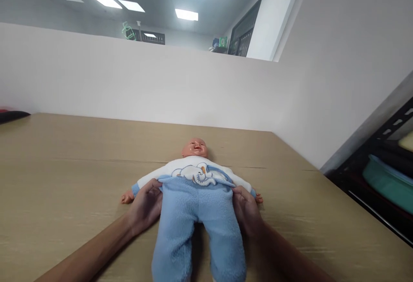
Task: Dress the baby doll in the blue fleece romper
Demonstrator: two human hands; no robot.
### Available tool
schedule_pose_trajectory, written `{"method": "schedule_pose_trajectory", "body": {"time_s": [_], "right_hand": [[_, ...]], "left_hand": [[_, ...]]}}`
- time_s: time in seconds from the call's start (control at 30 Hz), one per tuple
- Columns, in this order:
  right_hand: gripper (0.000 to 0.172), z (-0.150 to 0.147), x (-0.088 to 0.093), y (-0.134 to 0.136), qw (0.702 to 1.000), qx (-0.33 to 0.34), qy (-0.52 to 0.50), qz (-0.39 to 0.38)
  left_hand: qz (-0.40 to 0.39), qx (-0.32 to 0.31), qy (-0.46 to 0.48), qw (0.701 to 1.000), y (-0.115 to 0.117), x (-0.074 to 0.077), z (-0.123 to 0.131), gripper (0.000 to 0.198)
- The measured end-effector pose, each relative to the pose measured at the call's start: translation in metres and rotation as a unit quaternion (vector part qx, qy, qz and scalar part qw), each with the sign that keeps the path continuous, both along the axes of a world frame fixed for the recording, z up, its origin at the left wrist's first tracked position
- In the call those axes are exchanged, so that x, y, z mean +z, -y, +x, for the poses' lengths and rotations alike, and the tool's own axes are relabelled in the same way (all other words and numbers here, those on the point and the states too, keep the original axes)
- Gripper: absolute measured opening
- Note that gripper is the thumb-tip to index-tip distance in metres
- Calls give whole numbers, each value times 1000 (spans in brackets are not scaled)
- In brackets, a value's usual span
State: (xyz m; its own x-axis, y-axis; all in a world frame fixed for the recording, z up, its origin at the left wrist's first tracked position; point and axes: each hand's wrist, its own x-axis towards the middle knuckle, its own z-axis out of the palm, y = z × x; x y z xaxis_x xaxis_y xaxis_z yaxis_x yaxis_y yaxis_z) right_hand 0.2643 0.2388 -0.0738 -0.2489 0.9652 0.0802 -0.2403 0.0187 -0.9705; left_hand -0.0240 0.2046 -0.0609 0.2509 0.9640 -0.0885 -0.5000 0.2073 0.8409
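Note:
A baby doll (195, 148) lies on its back on the wooden table, head away from me and arms spread. It wears a white top (180, 165) with blue cuffs and an elephant picture on the front, and light blue fleece trousers (196, 204). My left hand (146, 202) pinches the blue hem of the top at the left side of the waist. On the other side, my right hand (247, 206) pinches the same hem at the right. The fingers of both hands are partly hidden under the cloth. The lower ends of the trouser legs run out of view.
The wooden table (80, 161) meets a low white partition (145, 84) at the back. On the right stands a black metal shelf (371, 144) holding a teal basin (387, 183). A dark object with some red (13, 115) lies at the far left edge.

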Motion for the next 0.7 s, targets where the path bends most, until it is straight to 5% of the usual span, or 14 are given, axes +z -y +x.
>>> {"method": "schedule_pose_trajectory", "body": {"time_s": [0.13,0.37,0.57,0.7], "right_hand": [[40,3,4,0,997,23,-67,-32],[35,18,3,-17,999,24,-16,-33],[52,27,-11,-28,986,-106,127,-6],[41,10,17,-32,941,-199,237,135]], "left_hand": [[15,17,20,1000,-3,-3,-4,20],[158,63,-242,955,-10,-9,-22,38],[183,103,-276,938,-10,-8,-23,41],[200,157,-265,930,-11,-10,-13,37]]}}
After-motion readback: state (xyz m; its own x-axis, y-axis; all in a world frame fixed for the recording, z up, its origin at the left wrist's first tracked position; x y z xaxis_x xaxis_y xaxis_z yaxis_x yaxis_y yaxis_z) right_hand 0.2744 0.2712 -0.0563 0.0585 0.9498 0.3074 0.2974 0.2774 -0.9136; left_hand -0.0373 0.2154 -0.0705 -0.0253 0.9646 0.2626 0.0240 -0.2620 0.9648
